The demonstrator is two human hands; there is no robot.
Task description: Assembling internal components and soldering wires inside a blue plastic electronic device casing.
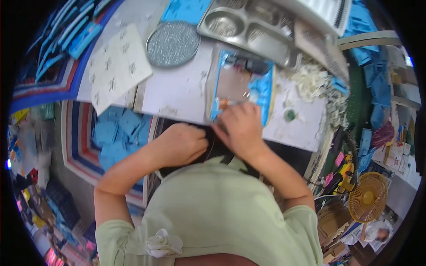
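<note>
My left hand (pixel 184 141) is closed in front of the table's near edge, fingers curled together; what they may hold is hidden. My right hand (pixel 242 127) lies over the near end of a blue shallow plastic tray (pixel 265 116), its fingers bent and the thumb pointing toward my left hand. Whatever is pinched there cannot be made out. A thin reddish wire or thread (pixel 211 146) hangs between the two hands. Inside the blue tray are a brownish flat panel (pixel 233 84), dark parts (pixel 255 65) and a small copper-coloured piece (pixel 222 103).
A steel compartment tray (pixel 242 40) and a round grey plate (pixel 173 44) stand at the back. A patterned sheet (pixel 117 66) lies left. Pale scraps (pixel 313 82) heap up at right. Blue pieces (pixel 117 133) fill a striped bag at left; a yellow fan (pixel 368 197) stands lower right.
</note>
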